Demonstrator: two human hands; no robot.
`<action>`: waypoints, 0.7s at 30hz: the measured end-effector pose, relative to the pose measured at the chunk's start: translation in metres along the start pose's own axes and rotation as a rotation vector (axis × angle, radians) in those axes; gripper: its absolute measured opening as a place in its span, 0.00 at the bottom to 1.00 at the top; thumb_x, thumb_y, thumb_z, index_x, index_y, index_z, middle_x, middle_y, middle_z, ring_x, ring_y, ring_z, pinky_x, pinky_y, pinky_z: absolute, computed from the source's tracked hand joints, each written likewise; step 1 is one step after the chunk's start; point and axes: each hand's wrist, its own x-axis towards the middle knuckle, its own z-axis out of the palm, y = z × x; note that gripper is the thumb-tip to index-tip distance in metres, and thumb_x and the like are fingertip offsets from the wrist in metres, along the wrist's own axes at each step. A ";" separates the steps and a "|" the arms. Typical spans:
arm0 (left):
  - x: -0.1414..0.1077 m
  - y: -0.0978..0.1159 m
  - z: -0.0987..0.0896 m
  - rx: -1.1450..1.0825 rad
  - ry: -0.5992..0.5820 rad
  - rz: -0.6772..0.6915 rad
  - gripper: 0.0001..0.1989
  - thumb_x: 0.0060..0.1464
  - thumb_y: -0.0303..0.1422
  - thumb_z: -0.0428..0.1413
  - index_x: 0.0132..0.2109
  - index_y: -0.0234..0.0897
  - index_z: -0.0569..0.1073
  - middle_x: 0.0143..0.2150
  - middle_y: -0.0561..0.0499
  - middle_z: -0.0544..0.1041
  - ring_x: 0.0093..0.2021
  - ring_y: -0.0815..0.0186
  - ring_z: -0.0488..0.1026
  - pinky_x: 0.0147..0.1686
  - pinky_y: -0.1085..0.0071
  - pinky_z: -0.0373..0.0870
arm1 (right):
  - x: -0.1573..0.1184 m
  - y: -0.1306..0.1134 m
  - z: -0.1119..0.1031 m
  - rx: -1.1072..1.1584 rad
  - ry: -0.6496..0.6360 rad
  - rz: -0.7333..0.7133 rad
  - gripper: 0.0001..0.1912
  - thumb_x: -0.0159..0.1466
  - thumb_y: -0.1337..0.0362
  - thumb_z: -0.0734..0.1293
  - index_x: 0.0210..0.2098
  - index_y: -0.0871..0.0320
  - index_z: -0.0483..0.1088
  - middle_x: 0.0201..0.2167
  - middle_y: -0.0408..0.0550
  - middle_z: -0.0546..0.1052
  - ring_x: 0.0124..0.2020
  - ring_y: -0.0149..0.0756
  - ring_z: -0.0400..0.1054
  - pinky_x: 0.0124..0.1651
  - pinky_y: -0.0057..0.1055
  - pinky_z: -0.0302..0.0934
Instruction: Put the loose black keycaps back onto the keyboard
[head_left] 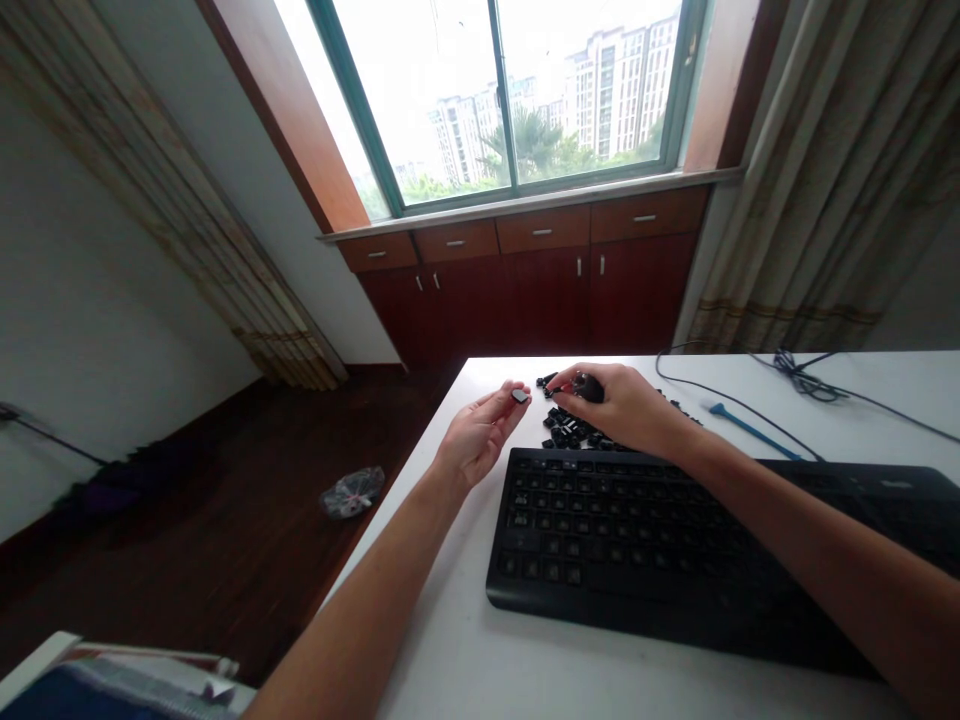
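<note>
My left hand (484,428) is closed in a pinch on a small keycap (520,397), held up above the white table's left side. To the right of it, my right hand (619,400) grips a small tool with a dark, rounded end (589,387); its tip is too small to make out. Beneath and beside the right hand lies a pile of loose black keycaps (568,428), partly covered by that hand. A black keyboard (577,590) with its keycaps off across much of the visible area sits nearer to me, and my right forearm passes over it.
A blue stick-like tool (754,432) and a black cable (802,378) lie behind the keyboard on the white table (442,600). On the floor to the left rests a clear plastic bag (352,492). Wooden cabinets (540,290) stand under the window.
</note>
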 end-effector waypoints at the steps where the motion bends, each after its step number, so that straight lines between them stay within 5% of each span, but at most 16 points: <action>1: 0.000 0.000 0.000 0.011 -0.010 -0.004 0.04 0.60 0.24 0.60 0.39 0.25 0.78 0.41 0.41 0.81 0.41 0.69 0.80 0.51 0.74 0.78 | 0.000 0.000 -0.001 -0.001 0.006 0.005 0.09 0.62 0.62 0.70 0.42 0.54 0.79 0.35 0.45 0.82 0.36 0.37 0.75 0.40 0.32 0.65; 6: -0.004 -0.001 0.001 0.086 -0.067 -0.044 0.10 0.52 0.19 0.64 0.43 0.25 0.79 0.44 0.40 0.82 0.43 0.67 0.80 0.49 0.78 0.77 | 0.001 -0.002 -0.008 -0.011 0.027 0.011 0.12 0.59 0.60 0.74 0.42 0.55 0.79 0.34 0.44 0.82 0.33 0.35 0.75 0.37 0.30 0.66; 11: -0.007 -0.004 0.004 0.228 -0.108 0.010 0.14 0.48 0.28 0.70 0.42 0.31 0.80 0.42 0.46 0.82 0.41 0.71 0.79 0.44 0.80 0.77 | -0.014 -0.009 -0.029 -0.088 0.047 0.001 0.13 0.60 0.60 0.74 0.44 0.55 0.78 0.36 0.43 0.82 0.36 0.34 0.75 0.41 0.30 0.67; 14: -0.011 -0.008 0.007 0.353 -0.139 0.042 0.14 0.48 0.34 0.70 0.42 0.35 0.80 0.40 0.51 0.81 0.35 0.76 0.76 0.36 0.86 0.73 | -0.044 -0.010 -0.058 -0.193 0.039 -0.012 0.12 0.61 0.60 0.73 0.44 0.54 0.77 0.38 0.45 0.82 0.39 0.37 0.76 0.44 0.33 0.67; 21: -0.032 -0.014 0.023 0.678 -0.265 0.185 0.16 0.49 0.39 0.69 0.45 0.40 0.79 0.42 0.50 0.82 0.42 0.69 0.78 0.43 0.78 0.75 | -0.157 0.014 -0.153 -0.434 0.024 0.031 0.12 0.65 0.58 0.70 0.47 0.52 0.77 0.45 0.48 0.80 0.44 0.39 0.75 0.47 0.35 0.70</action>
